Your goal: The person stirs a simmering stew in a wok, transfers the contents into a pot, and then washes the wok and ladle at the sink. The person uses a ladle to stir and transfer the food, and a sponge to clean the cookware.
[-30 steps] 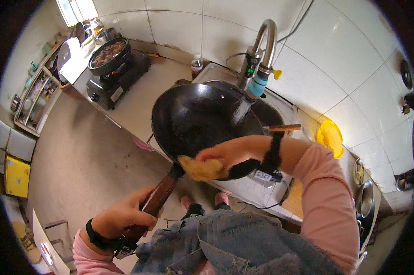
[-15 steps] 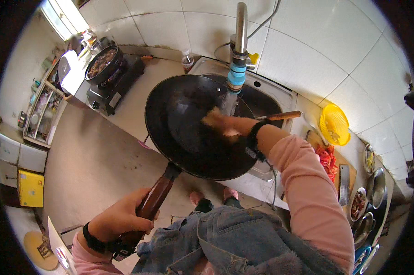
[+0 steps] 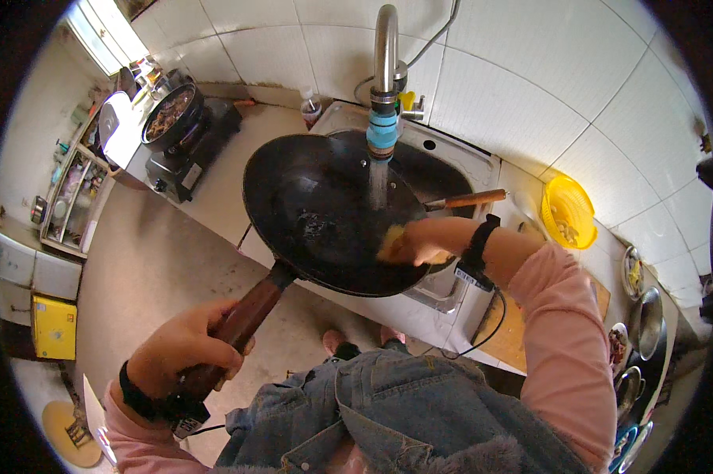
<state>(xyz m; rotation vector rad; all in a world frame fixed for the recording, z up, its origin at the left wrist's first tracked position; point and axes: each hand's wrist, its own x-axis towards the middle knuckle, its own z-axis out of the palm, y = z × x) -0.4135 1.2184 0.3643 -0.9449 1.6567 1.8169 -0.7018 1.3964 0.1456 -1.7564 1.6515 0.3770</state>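
My left hand (image 3: pixel 184 349) is closed around the brown wooden handle (image 3: pixel 246 314) of a large black wok (image 3: pixel 293 186). The wok is tilted over the metal sink (image 3: pixel 489 166), and a little water glistens on its inner wall. Pressed against the wok's right inner side is a yellowish scrubbing pad (image 3: pixel 390 243), gripped in my right hand (image 3: pixel 426 238); part of the pad is hidden by my fingers. From the curved faucet (image 3: pixel 385 63) with a blue nozzle (image 3: pixel 381 134), water runs down into the wok. Beside it a utensil's wooden handle (image 3: pixel 475 199) sticks out across the sink.
At the far left, a pan of food (image 3: pixel 169 118) sits on a black portable stove (image 3: pixel 186 162), with a bottle (image 3: pixel 310 107) nearer the sink. To the right are a yellow basket (image 3: pixel 566 213), a wooden board (image 3: pixel 505 336) partly behind my arm, and several bowls (image 3: pixel 647 324).
My right hand has moved the pad down and right along the wok's inside, away from the water stream. My left hand keeps its hold, and the wok sits slightly further left in view.
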